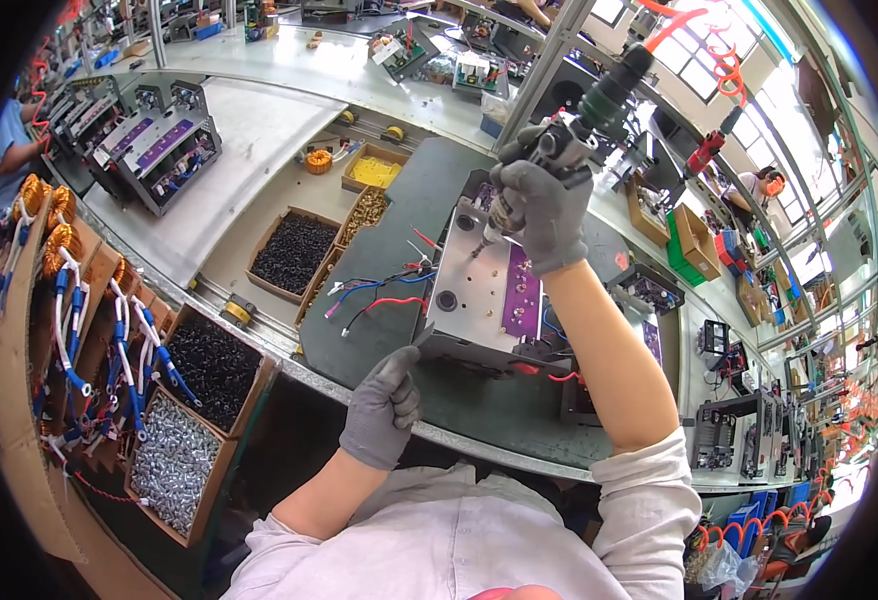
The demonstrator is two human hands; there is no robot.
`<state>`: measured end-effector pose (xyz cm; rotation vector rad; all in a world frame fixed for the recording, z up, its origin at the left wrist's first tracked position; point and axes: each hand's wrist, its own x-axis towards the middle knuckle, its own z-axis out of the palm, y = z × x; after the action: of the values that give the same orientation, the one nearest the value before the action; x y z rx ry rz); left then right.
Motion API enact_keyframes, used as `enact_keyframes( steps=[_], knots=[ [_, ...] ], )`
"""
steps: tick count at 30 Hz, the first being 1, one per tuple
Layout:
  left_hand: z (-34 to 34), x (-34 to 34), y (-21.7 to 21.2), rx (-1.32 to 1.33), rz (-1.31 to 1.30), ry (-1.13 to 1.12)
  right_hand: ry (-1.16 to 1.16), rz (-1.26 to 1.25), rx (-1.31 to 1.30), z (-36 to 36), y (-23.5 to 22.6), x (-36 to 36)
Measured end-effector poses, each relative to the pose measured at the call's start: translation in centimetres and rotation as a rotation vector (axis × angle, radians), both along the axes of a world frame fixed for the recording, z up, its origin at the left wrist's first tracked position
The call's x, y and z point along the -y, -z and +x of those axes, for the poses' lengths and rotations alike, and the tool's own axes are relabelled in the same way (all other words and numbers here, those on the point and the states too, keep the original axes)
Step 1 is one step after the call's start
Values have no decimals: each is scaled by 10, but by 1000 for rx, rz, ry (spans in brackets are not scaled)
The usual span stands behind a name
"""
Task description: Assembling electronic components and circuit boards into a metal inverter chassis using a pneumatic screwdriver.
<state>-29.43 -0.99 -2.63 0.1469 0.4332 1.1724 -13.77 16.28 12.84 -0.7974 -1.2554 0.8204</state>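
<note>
My gloved right hand (544, 205) is wrapped round a green and silver powered screwdriver (604, 100). Its bit points down at the metal plate (469, 270) of a box-shaped electronic unit, which carries a purple circuit board (523, 298) with several brass-coloured screws. Whether the bit touches a screw is too small to tell. Near the unit's front left corner, my gloved left hand (384, 405) is closed, its fingers curled. A thin, grey, pointed piece shows at its fingertips; its kind is unclear. Loose red, blue and black wires (384, 290) stick out from the unit's left side.
Boxes of black screws (299, 252), brass parts (364, 213) and yellow pieces (374, 172) lie beyond the dark work board (349, 345). At left stand silver screws (172, 465) and copper coils (63, 245) with cables. Similar units (164, 150) sit far left. Co-workers are at both sides.
</note>
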Motion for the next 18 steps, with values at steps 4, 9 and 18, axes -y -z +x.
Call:
enact_keyframes(
  steps=[4, 9, 18],
  knots=[
    [-7, 3, -10, 59, -92, 46, -43, 76, -206, -11, -21, 20],
    [-7, 2, -32, 351, 0, 168, -468, 142, -443, -23, -52, 115],
    [9, 1, -64, 563, 224, 265, -466, 216, -352, -3, -27, 167]
  ],
)
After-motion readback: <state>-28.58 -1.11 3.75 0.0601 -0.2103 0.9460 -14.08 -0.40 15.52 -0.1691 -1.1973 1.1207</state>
